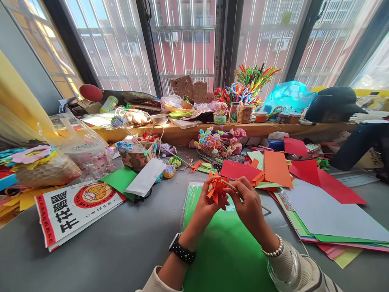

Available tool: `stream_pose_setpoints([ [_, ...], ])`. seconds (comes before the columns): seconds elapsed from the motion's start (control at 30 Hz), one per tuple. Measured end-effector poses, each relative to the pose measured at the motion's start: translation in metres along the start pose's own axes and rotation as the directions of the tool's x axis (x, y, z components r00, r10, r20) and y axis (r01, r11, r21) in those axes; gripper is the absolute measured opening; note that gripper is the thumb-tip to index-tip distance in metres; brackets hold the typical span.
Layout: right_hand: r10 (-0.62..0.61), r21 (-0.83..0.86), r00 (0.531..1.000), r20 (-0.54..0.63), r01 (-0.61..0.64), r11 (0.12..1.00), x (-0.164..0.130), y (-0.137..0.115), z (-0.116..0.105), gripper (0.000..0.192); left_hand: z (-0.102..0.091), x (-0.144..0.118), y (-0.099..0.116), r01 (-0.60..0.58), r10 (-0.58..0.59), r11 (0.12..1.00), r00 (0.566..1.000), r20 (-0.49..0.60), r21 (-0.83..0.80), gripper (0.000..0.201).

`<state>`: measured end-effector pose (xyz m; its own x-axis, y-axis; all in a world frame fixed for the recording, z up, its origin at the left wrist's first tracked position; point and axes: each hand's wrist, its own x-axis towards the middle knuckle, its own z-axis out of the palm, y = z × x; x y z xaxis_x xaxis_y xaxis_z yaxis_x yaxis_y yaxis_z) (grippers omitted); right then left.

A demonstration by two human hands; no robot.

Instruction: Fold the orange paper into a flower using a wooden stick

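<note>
Both hands [227, 200] pinch orange paper flower [217, 187] over green sheet [225, 247]

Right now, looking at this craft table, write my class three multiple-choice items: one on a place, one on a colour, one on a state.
1. Where does the green sheet lie?
A. under the hands
B. on the window ledge
C. inside the plastic bag

2. What colour is the folded paper piece that the hands hold?
A. blue
B. orange
C. white

3. How is the thin stick held?
A. lying loose on the table
B. standing in a cup
C. gripped in the right hand

Answers: 1 A, the sheet spreads on the table below both wrists. 2 B, the piece at the left hand is orange. 3 C, the right fingers close around the stick, whose end juts out past the hand.
</note>
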<state>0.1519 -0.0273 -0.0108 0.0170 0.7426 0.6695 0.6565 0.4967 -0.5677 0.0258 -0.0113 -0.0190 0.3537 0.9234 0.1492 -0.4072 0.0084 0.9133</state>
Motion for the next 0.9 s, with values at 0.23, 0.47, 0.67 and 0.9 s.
stream_pose_setpoints([
  [0.23, -0.003, -0.021, 0.999, -0.037, 0.002, 1.0, -0.0004, 0.0001, 0.0023, 0.016, -0.0032, 0.0024, -0.0048, -0.014, 0.014, 1.0, 1.0, 0.001, -0.019, 0.055],
  [0.47, -0.04, -0.014, 0.999, -0.012, 0.04, 0.999, 0.0004, -0.0004, 0.0001, 0.013, -0.0026, 0.0017, -0.0006, -0.015, 0.015, 1.0, 1.0, -0.024, -0.007, 0.052],
  [0.67, -0.026, 0.045, 0.998, 0.063, 0.024, 0.999, 0.0034, 0.002, -0.0035, 0.017, -0.0002, -0.0014, 0.0021, -0.017, 0.017, 1.0, 0.999, -0.05, -0.01, 0.051],
  [0.9, -0.035, -0.078, 0.999, -0.034, 0.032, 0.996, -0.0008, 0.0005, 0.0025, 0.016, 0.0024, -0.0023, 0.0027, -0.047, 0.047, 0.999, 0.997, -0.06, 0.001, 0.045],
])
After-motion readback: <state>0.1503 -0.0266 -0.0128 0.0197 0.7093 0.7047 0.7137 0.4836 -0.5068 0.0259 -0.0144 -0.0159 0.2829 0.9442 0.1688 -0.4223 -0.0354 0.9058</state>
